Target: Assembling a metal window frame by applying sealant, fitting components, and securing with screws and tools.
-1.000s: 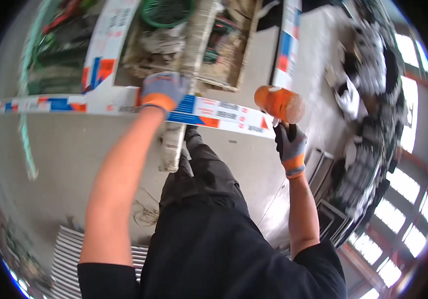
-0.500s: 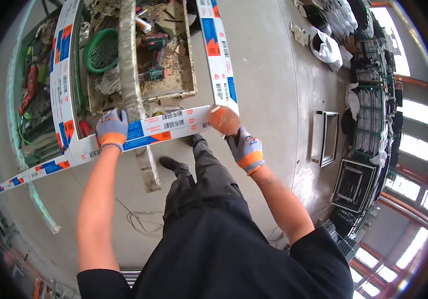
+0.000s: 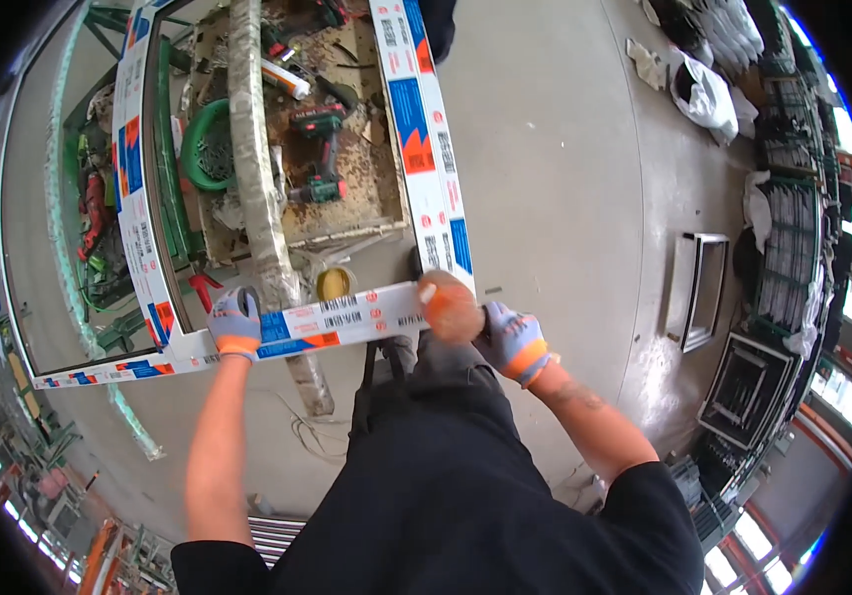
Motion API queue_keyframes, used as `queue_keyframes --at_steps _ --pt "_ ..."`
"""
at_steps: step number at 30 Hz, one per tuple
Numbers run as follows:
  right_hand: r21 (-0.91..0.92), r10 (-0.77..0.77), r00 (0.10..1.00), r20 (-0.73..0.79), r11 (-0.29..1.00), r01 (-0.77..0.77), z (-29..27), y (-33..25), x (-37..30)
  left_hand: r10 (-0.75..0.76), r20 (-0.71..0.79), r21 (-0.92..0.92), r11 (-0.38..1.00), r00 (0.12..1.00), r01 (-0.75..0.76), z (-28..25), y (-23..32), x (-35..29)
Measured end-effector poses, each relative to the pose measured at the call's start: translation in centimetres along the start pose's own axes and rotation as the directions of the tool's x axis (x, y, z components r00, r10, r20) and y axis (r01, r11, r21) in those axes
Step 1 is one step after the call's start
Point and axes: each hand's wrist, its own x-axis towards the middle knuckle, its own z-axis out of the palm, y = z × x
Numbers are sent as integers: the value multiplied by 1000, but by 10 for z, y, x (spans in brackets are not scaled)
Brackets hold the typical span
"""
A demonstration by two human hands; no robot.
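A large window frame (image 3: 346, 319) wrapped in white, blue and orange printed film lies in front of me. My left hand (image 3: 235, 319), in a grey and orange glove, is closed around its near rail, close to where a crossbar meets it. My right hand (image 3: 513, 342), gloved alike, grips the dark handle of a mallet. The mallet's worn orange-brown head (image 3: 451, 309) is over the frame's near right corner and hides part of the joint. Whether the head touches the frame, I cannot tell.
Below the frame, a worn support beam (image 3: 262, 178) crosses a tray (image 3: 366, 213) holding cordless drills (image 3: 322, 149) and a green bowl of screws (image 3: 210, 144). A yellow tape roll (image 3: 335, 285) lies nearby. At right are a small metal frame (image 3: 698, 293) and racks (image 3: 788, 258).
My view has shifted, so the frame and both hands sit lower in the picture. My legs are closer to the near rail. The mallet head stays around the same corner; both grips are unchanged.
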Motion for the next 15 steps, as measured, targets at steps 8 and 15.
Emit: queue_keyframes --at_steps 8,15 --pt "-25 19 969 246 1000 -13 -7 -1 67 -175 44 -4 984 984 176 -1 -19 -11" --pt "205 -8 959 284 977 -53 19 -75 197 -150 110 -66 985 983 158 -33 4 5"
